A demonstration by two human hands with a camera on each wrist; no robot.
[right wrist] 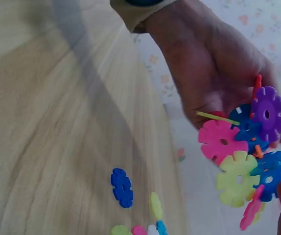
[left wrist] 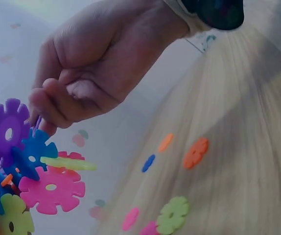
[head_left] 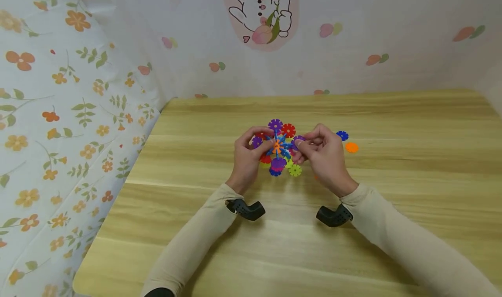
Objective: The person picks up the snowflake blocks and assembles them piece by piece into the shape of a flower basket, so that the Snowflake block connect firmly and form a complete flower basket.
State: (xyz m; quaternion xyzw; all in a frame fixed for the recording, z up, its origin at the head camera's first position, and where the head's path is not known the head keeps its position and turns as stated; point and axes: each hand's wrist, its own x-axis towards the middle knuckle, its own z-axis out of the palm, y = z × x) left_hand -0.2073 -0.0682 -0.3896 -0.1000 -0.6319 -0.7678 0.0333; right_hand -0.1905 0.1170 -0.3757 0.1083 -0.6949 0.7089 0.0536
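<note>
One purple disc (head_left: pixel 294 144), partly hidden, right hand (head_left: pixel 326 156) pinching; left hand (head_left: pixel 247 159) gripping disc cluster (head_left: pixel 276 147).

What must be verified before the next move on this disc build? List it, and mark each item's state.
1. Build steadied: ok. The left hand grips the build.
2. Disc in hand: ok. The right hand pinches a purple disc at the build's right side.
3. Purple disc fully slotted in: cannot tell. The right hand covers part of it.
4. A hand free for another disc: not ok. Both hands are occupied.
5. Spare discs handy: ok, probably. A blue disc and an orange disc lie on the table just beyond the right hand.
</note>
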